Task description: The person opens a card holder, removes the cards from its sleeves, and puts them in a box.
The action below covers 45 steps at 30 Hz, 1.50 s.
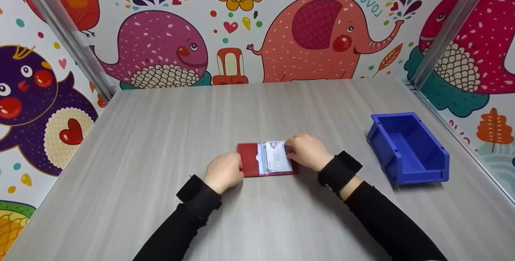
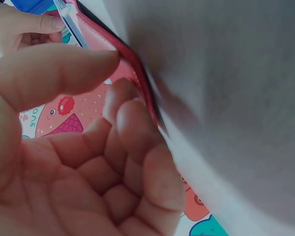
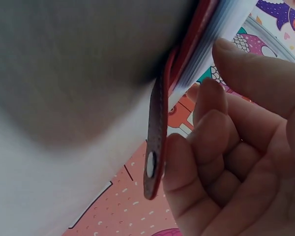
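A red card holder lies spread open on the table, its stack of clear card sleeves over the right half with a white printed card on top. My left hand pinches the outer edge of the left cover; in the left wrist view the thumb lies against the red edge and the other fingers curl beside it. At the right side, my right hand holds the sleeves' edge with bent fingers, thumb on the top face. A closing strap with a snap button sticks out beside those fingers.
An open blue plastic bin stands on the right of the grey table, beyond the right forearm. Printed panels with cartoon animals rise behind and at both sides. Black bands wrap both wrists.
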Available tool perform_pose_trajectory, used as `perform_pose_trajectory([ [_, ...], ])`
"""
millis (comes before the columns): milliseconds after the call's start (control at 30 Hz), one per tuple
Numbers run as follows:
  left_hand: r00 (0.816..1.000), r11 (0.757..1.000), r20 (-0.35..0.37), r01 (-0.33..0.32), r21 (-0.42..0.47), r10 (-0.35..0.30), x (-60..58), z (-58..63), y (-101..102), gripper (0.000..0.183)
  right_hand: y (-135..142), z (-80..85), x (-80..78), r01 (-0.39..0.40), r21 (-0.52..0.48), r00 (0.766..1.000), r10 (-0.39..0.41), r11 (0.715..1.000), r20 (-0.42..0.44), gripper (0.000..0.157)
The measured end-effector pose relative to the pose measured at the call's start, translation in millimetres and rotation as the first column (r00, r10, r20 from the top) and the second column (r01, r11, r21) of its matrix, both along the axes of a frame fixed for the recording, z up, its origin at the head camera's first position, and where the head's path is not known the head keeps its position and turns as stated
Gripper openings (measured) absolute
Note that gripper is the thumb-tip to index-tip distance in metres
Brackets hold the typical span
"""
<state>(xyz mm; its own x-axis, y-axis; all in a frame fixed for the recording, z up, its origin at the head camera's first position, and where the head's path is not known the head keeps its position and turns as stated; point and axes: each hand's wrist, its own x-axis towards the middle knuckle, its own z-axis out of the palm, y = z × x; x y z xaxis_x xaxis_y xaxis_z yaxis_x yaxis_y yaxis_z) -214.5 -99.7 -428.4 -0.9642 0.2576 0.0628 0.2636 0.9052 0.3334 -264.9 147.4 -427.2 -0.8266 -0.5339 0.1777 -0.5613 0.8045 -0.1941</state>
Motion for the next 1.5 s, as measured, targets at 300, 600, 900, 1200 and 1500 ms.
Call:
perform_pose_trajectory([
  [300,1.000,1.000,0.001,0.004,0.009,-0.004,-0.3,0.2,0,0.012,0,-0.1,-0.6,-0.003,0.021,1.000,0.002,1.000,0.015,0.012],
  [600,1.000,1.000,0.004,0.020,0.012,-0.020,-2.3,1.8,0,0.022,-1,-0.7,-1.2,-0.007,0.017,1.000,0.006,1.000,0.026,0.013],
  [900,1.000,1.000,-0.012,0.001,0.016,-0.001,-2.6,8.0,7,0.019,-2,-0.2,-0.2,0.004,0.027,0.999,-0.005,1.000,0.041,0.011],
  [1200,0.999,1.000,-0.048,0.020,0.020,-0.019,-4.6,12.6,23,0.023,-3,-0.1,0.3,0.011,0.028,0.999,-0.013,1.000,0.051,0.009],
  [1500,0.986,0.996,-0.155,0.069,0.061,-0.059,-8.3,8.0,38,0.024,-2,-0.8,0.5,0.007,0.018,0.999,-0.008,1.000,0.042,0.007],
])
